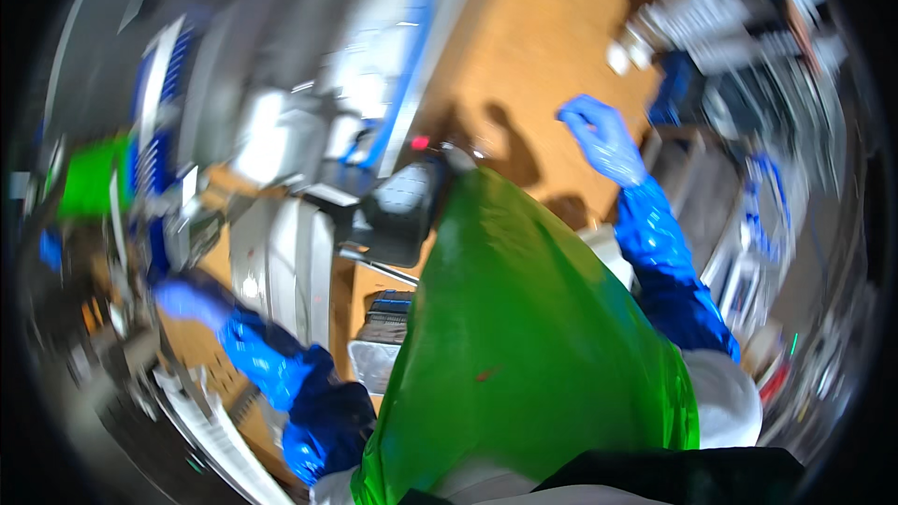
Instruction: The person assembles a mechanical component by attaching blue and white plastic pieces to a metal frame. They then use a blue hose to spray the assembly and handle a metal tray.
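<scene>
My right hand (605,142), in a blue glove and a shiny blue sleeve cover, is raised over the orange floor at right of centre. Its fingers are curled together, and nothing shows in them. My left hand (192,302), gloved the same way, reaches out at the lower left beside a pale, rounded machine housing (281,266). Motion smears its fingers, so its grip cannot be made out. A bright green apron (533,327) covers my front. Just beyond it is a dark grey pedal-like part (400,210) with a pale top.
Steel machinery with a blue edge strip (404,65) fills the upper left. A green object (94,178) stands at the far left. On the right are a grey bin (690,178) and a blue-and-white rack (765,210). A small grey box (379,346) sits near my feet.
</scene>
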Motion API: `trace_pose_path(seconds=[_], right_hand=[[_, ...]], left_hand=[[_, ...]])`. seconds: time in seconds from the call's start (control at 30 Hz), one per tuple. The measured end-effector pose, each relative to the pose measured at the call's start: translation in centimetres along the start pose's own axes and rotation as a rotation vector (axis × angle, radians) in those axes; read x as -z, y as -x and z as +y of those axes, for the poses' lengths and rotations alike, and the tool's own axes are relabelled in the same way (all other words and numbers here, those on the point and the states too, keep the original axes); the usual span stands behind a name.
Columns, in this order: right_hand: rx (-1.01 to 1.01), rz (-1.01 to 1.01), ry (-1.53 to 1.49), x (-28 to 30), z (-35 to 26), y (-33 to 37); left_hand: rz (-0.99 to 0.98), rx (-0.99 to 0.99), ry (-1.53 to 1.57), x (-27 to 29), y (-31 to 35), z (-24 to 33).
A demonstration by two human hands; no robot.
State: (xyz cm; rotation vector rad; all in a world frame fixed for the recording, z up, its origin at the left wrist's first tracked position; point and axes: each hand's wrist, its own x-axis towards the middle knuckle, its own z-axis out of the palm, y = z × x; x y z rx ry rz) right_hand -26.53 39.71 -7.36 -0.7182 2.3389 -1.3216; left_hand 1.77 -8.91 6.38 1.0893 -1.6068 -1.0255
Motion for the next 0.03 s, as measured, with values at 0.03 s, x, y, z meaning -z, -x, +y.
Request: trace_pose_path(seconds=[0.03], right_hand=[[-0.040, 0.002, 0.069, 0.32, 2.31, 2.66]], left_hand=[[-0.104, 0.031, 0.012, -3.38, 1.35, -0.68]])
